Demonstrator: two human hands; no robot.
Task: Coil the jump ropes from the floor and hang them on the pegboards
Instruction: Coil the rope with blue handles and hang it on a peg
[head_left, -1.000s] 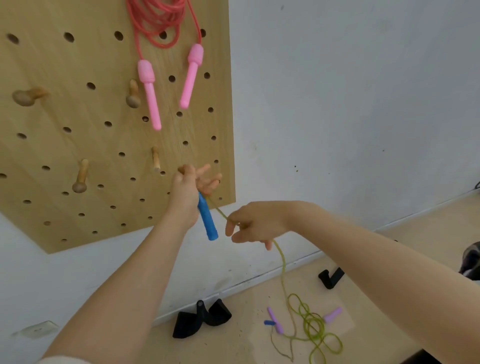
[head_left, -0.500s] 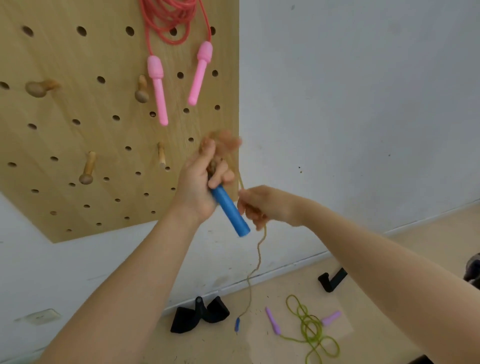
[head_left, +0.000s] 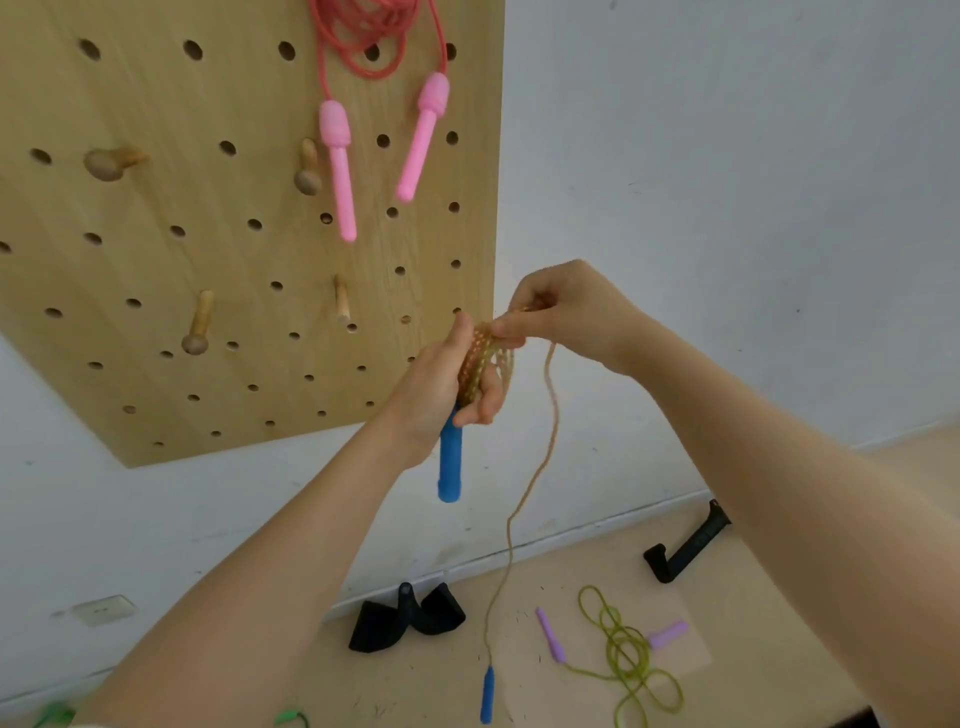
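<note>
Mid-coil: left hand (head_left: 441, 384) gripping blue handle (head_left: 450, 462) plus wound loops, right hand (head_left: 566, 312) fingers pinching tan rope (head_left: 545, 431). Next (likely): winding up slack, second handle (head_left: 487, 693) hanging near floor.

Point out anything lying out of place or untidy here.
The green cord jump rope with purple handles sprawls in loose tangled loops on the floor, uncoiled. Black folded straps lie against the wall's base. The pink jump rope hangs neatly on the wooden pegboard.
</note>
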